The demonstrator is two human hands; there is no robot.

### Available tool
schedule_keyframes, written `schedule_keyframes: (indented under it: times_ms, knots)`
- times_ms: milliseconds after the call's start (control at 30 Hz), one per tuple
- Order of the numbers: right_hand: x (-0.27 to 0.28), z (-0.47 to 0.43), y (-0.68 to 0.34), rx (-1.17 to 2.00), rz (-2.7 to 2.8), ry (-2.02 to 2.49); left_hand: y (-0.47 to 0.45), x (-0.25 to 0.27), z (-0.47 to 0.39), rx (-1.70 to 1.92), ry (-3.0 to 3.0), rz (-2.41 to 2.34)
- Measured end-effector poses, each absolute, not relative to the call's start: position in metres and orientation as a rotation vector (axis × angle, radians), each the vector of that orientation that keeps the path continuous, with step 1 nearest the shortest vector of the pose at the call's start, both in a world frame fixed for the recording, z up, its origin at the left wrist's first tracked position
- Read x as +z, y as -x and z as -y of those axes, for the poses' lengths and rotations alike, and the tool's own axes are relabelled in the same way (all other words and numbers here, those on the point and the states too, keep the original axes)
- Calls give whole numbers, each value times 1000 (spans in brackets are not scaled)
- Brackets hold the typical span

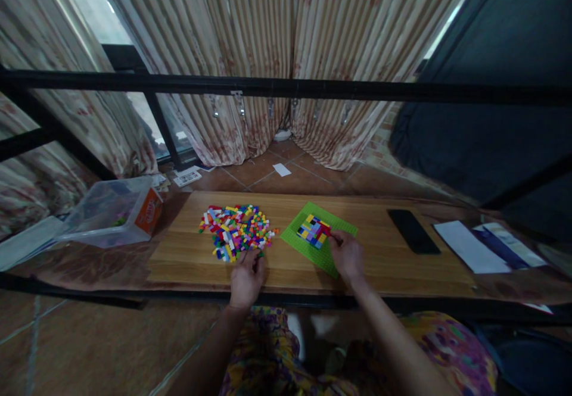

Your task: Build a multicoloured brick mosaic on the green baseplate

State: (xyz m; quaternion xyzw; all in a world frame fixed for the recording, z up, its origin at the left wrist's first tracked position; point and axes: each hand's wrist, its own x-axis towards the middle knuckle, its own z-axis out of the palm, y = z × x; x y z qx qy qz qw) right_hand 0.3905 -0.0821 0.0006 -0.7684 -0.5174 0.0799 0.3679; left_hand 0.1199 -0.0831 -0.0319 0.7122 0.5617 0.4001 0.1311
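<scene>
A heap of small, many-coloured toy bricks [239, 229] lies on the left half of a wooden board. At the heap's near edge is my left hand [247, 274], its fingers closed together; whether a brick is between them is hidden. Right of the heap, a green baseplate [295, 240] lies turned at an angle. A patch of joined bricks [310, 231] in yellow, blue, lilac, red and black covers its middle. My right hand [348, 256] reaches over the baseplate's right side, finger and thumb pinched on a red brick [328, 231] at the patch's right edge.
The wooden board [179, 259] rests on a table with a dark front rail. A clear plastic box [111, 211] with an orange label stands at the left. A black phone [413, 230] and papers [469, 247] lie at the right. A dark bar [313, 88] crosses beyond the table.
</scene>
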Motion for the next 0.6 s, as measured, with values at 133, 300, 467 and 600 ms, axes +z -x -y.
schedule_keyframes:
  times_ms: [133,300,467,600]
  knots:
    - [6,74,-376,213,1298,2090,-120,-31,83,1151,-2072,-1630]
    - [11,67,-364,208,1277,2220,-120,-30,84,1146,-2064,-1630]
    - [5,63,-362,186,1363,2068,-120,-28,86,1124,-2084,-1630]
    - [-1,63,-368,194,1400,1971,-121,-27,87,1095,-2081,-1645]
